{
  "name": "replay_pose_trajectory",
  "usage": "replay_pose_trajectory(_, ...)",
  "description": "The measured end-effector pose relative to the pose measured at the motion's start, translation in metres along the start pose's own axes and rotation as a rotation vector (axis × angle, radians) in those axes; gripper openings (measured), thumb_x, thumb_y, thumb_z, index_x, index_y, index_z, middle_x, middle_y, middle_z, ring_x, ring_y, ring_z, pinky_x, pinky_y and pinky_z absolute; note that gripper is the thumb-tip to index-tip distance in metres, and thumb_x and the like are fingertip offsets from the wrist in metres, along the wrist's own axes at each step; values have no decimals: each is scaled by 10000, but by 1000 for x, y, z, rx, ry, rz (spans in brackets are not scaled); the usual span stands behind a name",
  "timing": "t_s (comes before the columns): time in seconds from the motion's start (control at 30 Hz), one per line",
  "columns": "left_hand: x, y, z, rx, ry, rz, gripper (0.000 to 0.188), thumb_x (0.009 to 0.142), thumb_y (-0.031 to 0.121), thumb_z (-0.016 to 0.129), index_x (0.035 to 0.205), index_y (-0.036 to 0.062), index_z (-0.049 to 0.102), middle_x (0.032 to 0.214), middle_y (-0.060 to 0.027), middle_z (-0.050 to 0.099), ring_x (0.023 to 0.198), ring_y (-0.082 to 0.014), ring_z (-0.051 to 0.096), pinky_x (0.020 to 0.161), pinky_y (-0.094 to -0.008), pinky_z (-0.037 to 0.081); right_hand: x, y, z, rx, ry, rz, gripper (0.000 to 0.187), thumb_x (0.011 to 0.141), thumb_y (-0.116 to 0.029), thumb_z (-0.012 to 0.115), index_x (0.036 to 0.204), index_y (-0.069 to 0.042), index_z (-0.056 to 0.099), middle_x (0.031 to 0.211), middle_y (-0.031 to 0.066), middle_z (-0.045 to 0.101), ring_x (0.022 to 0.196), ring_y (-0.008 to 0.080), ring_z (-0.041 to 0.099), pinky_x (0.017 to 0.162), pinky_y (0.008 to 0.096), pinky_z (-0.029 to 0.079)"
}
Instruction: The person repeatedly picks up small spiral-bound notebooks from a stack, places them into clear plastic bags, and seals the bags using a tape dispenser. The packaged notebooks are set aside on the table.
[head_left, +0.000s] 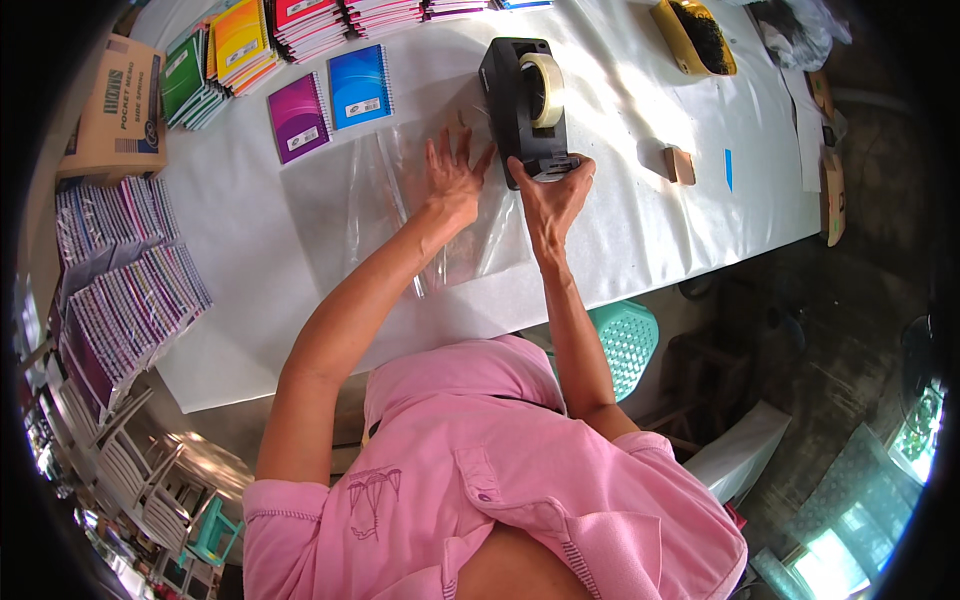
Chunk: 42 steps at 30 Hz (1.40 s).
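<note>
My left hand [457, 182] lies with fingers spread on a clear plastic bag or sheet [375, 215], flat on the white-covered table. Just to its right stands a black tape dispenser [508, 95] carrying a roll of clear tape [546, 90]. My right hand [556, 205] grips the dispenser's near, cutter end, thumb on the left side and fingers on the right. Whether a piece of tape is between those fingers is too small to tell. Beyond the plastic lie a purple spiral notebook [299, 118] and a blue spiral notebook [361, 88], side by side.
Stacks of colourful notebooks [240, 45] line the far left edge, near a cardboard box [115, 105]. Wrapped notebook bundles [130, 300] sit at the left. Rightward are a small brown block [680, 166], a blue strip [728, 170] and a yellow container [690, 35]. A green stool [625, 345] stands below the table's edge.
</note>
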<state>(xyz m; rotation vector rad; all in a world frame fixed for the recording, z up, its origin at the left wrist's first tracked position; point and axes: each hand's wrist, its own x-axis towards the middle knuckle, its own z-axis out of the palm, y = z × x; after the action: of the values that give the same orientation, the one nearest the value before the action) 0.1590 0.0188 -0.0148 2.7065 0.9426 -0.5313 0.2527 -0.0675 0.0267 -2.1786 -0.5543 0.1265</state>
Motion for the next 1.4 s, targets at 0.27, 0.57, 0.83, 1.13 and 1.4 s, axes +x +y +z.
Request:
replay_pose_trajectory(0.27,0,-6,7,-27,77,36,986,674,45,648,1518,260,186,1564,-129,146,1436,-425,46,1121,-626,112,4,4,-1,191,-29,95,688,594,-321,865,964,60,429,923,192,487,867,301,507,779,424,433)
replay_pose_trajectory(0.57,4,-6,-9,80,-28,79,1271,449,222,909,1509,204,206,1576,-78,115,1453,-369,22,1116,-630,150,-12,10,14,98,33,86,752,625,-375,870,1036,76,431,956,197,506,892,275,516,809,399,437)
replay_pose_trajectory(0.83,-19,-36,-5,-61,234,184,1161,533,212,885,1496,167,235,1552,-108,177,1439,-389,86,1085,-642,205,-17,33,19,-23,63,-112,721,614,-279,845,1111,48,437,1024,196,467,987,367,477,845,479,393)
replay_pose_trajectory(1.13,-93,-78,47,-290,447,55,968,707,317,773,1498,157,239,1547,-144,188,1396,-450,178,1053,-647,227,4,-11,-25,12,61,-492,617,782,-324,773,1210,1,471,1193,206,511,1110,375,493,961,481,364)
replay_pose_trajectory(1.4,-87,-90,-4,-365,486,22,881,765,300,727,1494,159,253,1558,-143,164,1412,-440,150,1080,-605,223,241,-102,120,-260,-343,-359,522,769,-514,700,772,8,695,839,189,686,805,351,674,735,422,514)
